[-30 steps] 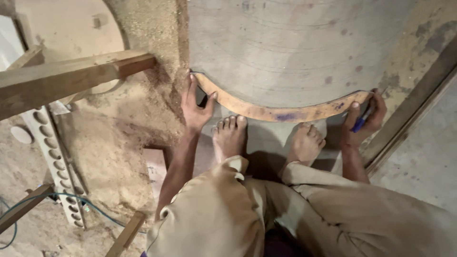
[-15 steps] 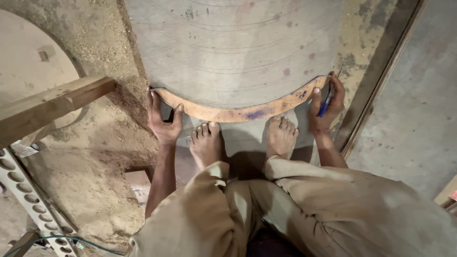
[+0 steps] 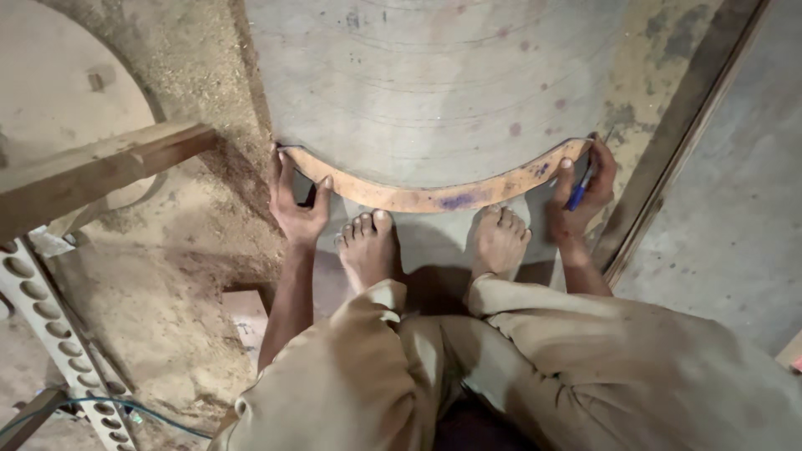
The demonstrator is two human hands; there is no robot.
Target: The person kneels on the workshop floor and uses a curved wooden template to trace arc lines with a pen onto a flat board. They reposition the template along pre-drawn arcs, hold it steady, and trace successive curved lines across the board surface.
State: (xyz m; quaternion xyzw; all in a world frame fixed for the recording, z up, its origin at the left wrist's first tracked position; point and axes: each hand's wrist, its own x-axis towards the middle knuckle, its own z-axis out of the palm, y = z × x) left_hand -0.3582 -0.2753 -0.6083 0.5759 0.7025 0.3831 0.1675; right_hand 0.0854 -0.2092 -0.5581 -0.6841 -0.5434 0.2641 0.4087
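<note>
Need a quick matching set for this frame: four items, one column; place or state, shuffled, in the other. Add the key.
Items
1. left hand
2. right hand
3. curved strip
4. beam

Places or states
A. lies along the near edge of the grey board
B. holds a blue pen
C. juts in from the left above the sawdust
D. presses on the strip's left end

Pairs: 1-D, 2-B, 3-A, 4-C
</note>
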